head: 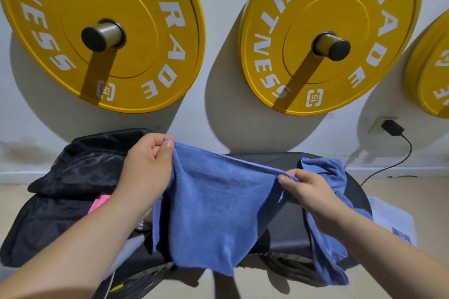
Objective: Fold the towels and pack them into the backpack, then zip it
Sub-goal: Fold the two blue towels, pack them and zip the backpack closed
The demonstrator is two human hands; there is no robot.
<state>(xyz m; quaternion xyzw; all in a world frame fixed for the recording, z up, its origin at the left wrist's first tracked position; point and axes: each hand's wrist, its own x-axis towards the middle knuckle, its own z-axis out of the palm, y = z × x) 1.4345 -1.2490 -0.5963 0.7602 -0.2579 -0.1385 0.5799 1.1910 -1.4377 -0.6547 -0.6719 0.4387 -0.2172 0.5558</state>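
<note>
Up on the pale wall [223,31], a big yellow weight plate [73,2] hangs on a dark-capped metal peg [103,35], white "RADE FITNESS" lettering around its face. Just beside it, a second yellow plate [340,7] sits on its own peg [331,46], and a third plate [432,75] peeks in at the right edge. All three throw heavy shadows down the wall. Lower right, a wall socket [377,125] holds a black charger plug [392,128]; its black cable [398,165] loops down toward the beige floor [401,189]. In front stands a black padded desk [289,233], with a whitish, blurry object [391,216] on the floor to its right.
</note>
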